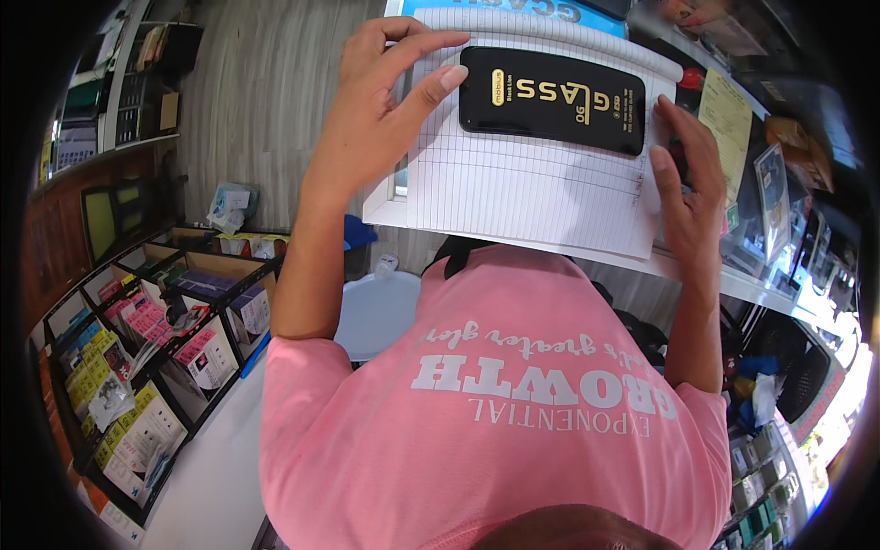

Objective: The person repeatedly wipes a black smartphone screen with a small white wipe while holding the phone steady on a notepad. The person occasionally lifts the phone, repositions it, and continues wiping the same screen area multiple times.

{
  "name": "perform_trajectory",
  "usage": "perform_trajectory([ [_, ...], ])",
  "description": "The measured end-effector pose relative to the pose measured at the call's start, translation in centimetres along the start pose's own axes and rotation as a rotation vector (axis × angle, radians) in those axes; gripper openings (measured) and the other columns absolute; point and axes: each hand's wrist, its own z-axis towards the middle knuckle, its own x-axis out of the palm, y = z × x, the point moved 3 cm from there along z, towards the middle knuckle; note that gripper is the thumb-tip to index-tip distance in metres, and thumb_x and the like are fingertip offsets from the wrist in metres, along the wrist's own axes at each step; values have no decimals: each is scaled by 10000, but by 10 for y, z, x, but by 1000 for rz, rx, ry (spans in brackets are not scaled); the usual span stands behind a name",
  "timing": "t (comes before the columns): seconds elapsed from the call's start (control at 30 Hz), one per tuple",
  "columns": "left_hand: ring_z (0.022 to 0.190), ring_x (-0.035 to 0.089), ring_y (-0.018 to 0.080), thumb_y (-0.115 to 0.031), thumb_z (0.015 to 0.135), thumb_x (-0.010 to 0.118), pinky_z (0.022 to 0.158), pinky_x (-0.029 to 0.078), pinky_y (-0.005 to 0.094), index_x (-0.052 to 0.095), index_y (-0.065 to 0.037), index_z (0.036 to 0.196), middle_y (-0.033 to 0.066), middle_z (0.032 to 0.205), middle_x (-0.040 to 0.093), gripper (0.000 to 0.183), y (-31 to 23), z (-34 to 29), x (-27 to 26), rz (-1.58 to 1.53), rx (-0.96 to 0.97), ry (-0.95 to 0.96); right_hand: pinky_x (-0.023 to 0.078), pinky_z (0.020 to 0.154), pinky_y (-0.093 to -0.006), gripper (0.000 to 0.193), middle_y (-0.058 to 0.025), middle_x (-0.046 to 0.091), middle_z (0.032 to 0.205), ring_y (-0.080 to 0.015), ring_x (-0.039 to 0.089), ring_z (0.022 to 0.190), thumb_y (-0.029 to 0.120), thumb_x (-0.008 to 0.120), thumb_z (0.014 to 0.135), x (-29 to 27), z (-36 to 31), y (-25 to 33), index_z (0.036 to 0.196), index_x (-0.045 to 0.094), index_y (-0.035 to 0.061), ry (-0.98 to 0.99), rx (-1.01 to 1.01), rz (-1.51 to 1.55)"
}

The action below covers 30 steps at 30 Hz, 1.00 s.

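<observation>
A flat black phone-shaped pack (553, 99) with gold lettering lies across the page of an open lined notebook (522, 197). At the pack's left end is my left hand (390, 96), its thumb and forefinger spread near the corner; whether the tips touch the pack I cannot tell. My right hand (695, 179) is beyond the right end, at the notebook's right edge, fingers apart and curved toward the pack. Neither hand is closed on anything. Ruled lines and a little handwriting show on the page, and its far edge is curled.
The notebook rests on a white-edged counter (385, 213). A yellow paper slip (724, 128) and several items crowd the right. To the left stands a divided rack (156, 348) of small packages, near a pale blue round stool seat (378, 316). Wooden-look flooring (243, 110) lies beyond.
</observation>
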Motion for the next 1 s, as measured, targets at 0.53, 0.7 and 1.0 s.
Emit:
perform_trajectory([
  [0.53, 1304, 517, 298, -345, 1010, 760, 1135, 412, 432, 754, -176, 1325, 76, 1329, 568, 357, 2, 8, -1, -63, -26, 17, 458, 1108, -441, 684, -139, 634, 1383, -345, 570, 1268, 390, 848, 912, 10, 70, 21, 1500, 637, 110, 241, -108, -199],
  [0.7, 1431, 461, 385, -434, 913, 847, 1192, 403, 474, 650, -88, 1437, 154, 1490, 540, 658, -2, -15, -5, 16, 45, 22, 456, 1123, -455, 730, -152, 600, 1438, -360, 552, 1305, 405, 888, 865, 15, 55, 23, 1490, 647, 112, 187, -201, -247],
  [1.0, 1486, 414, 379, -414, 768, 954, 1250, 349, 504, 551, -154, 1566, 127, 1588, 469, 932, -15, -23, 9, 136, 28, 24, 498, 1045, -376, 641, -99, 658, 1283, -249, 628, 1191, 299, 906, 858, -6, 48, 3, 1425, 685, 99, 176, 232, 32],
])
